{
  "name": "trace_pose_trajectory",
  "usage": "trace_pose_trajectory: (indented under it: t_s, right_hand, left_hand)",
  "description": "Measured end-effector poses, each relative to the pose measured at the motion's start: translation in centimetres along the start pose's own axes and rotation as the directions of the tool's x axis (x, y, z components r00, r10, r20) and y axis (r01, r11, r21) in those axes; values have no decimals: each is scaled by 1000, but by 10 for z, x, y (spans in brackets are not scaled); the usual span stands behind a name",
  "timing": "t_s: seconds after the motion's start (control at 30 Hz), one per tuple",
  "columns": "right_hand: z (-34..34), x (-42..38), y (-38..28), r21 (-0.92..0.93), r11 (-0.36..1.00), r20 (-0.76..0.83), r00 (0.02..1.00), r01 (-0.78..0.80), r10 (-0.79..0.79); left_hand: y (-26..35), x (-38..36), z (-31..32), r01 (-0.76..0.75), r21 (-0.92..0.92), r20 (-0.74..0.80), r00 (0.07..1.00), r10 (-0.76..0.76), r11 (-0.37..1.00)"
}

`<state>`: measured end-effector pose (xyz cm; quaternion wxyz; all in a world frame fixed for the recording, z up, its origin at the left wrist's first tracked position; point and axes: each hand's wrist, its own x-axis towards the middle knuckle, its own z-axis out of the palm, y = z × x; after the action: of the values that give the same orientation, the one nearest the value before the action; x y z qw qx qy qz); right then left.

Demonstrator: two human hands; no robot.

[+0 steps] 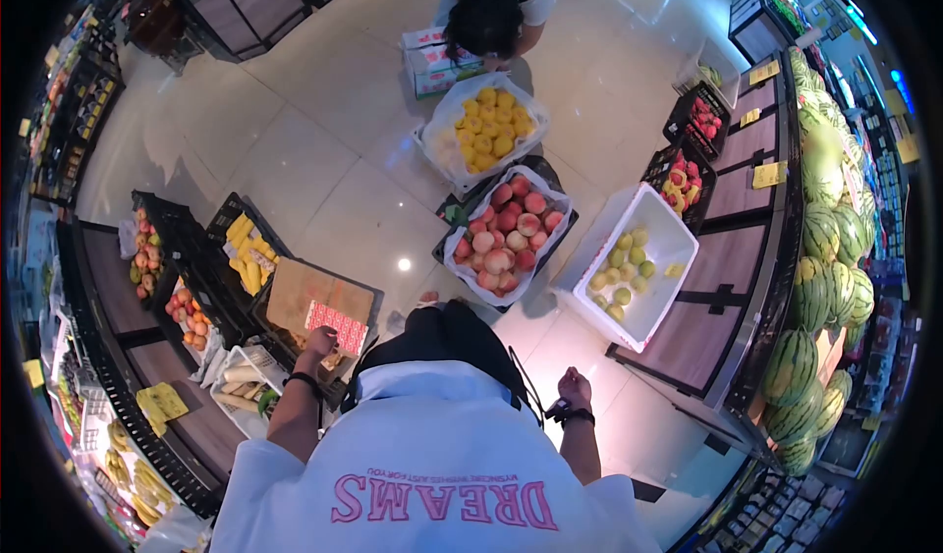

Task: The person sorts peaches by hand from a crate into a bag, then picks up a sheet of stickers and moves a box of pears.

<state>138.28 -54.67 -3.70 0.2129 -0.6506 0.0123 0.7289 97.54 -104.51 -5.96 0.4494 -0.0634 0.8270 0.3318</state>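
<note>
My left hand (pixel 321 342) is closed at the edge of a red-and-white printed sheet (pixel 339 327), which lies over a brown cardboard piece (pixel 314 293). Out to the right, my right hand (pixel 575 387) has its fingers curled in, with nothing visible in them; a dark band circles that wrist. Ahead of my legs stands a lined crate of peaches (pixel 498 244). Beyond it is a white-lined container of yellow fruit (pixel 488 126). A white foam box (pixel 676 288) with several green-yellow fruits sits nearer my right hand.
A person (pixel 491 18) bends over a printed carton (pixel 432 62) ahead. Black crates of yellow produce (pixel 250 253) and red-orange fruit (pixel 187 312) line the left. On the right run crates of red fruit (pixel 683 180) and a shelf of watermelons (pixel 820 293).
</note>
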Motion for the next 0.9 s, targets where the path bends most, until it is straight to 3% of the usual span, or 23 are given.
trace_pose_trajectory:
  t_s: [0.1, 0.17, 0.27, 0.37, 0.4, 0.53, 0.63, 0.77, 0.9]
  right_hand:
    - [-2, 36, -10, -18, 998, -48, 997, -59, 58]
    - [5, 42, -13, -69, 997, 42, 999, -24, 27]
    - [15, 46, -22, -170, 985, 195, 980, -6, 39]
    - [17, 52, -28, -196, 980, 208, 978, 15, 27]
    - [14, 57, -29, -197, 980, 205, 978, 9, 32]
    - [-10, 71, -26, -162, 987, 155, 987, -22, 48]
    - [-21, 66, -15, -157, 987, 100, 994, -21, 37]
    - [-11, 51, 9, -119, 993, -68, 998, -20, 12]
    - [19, 49, 29, -62, 998, -50, 998, -28, 25]
  left_hand:
    - [27, -13, 1, -24, -58, -4, 1000, 24, 998]
    - [30, -15, 8, -79, -61, 12, 997, 80, 995]
    - [32, -22, 14, -13, 3, -3, 1000, 13, 1000]
    - [25, -27, 25, 44, -12, 9, 999, -44, 999]
    - [19, -25, 27, 63, -26, 14, 998, -62, 998]
    - [54, -45, 26, 94, 201, 70, 991, -110, 975]
    - [56, -32, 19, 105, 203, 61, 991, -119, 973]
    - [52, 9, -8, 53, 79, 96, 994, -60, 995]
    - [61, 60, -47, 51, -57, 156, 987, -41, 997]
